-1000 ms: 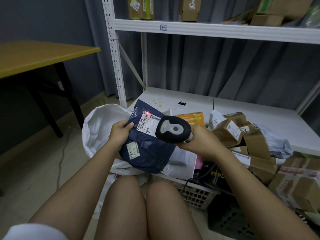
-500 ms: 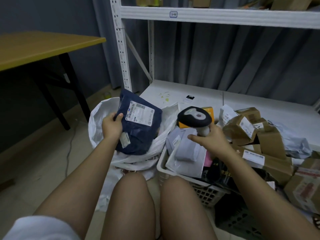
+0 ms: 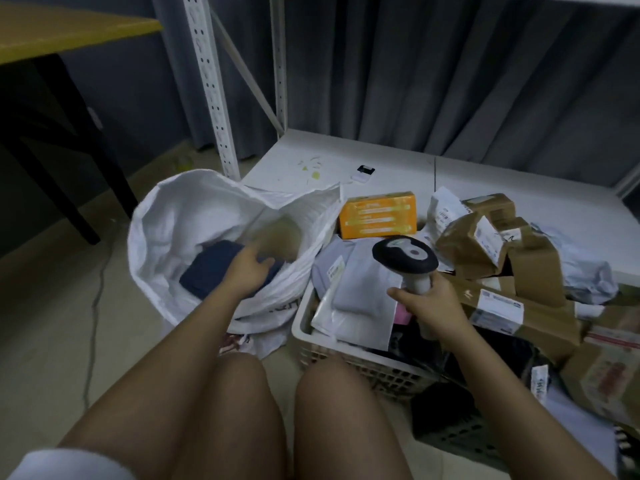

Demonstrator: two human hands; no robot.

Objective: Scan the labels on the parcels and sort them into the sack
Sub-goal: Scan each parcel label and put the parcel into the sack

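Dim, bluish indoor light; soft focus, wide-angle bending at edges.

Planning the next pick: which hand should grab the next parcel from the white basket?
Left. The left hand is only laying the dark blue parcel in the white sack; the right hand grips the scanner.
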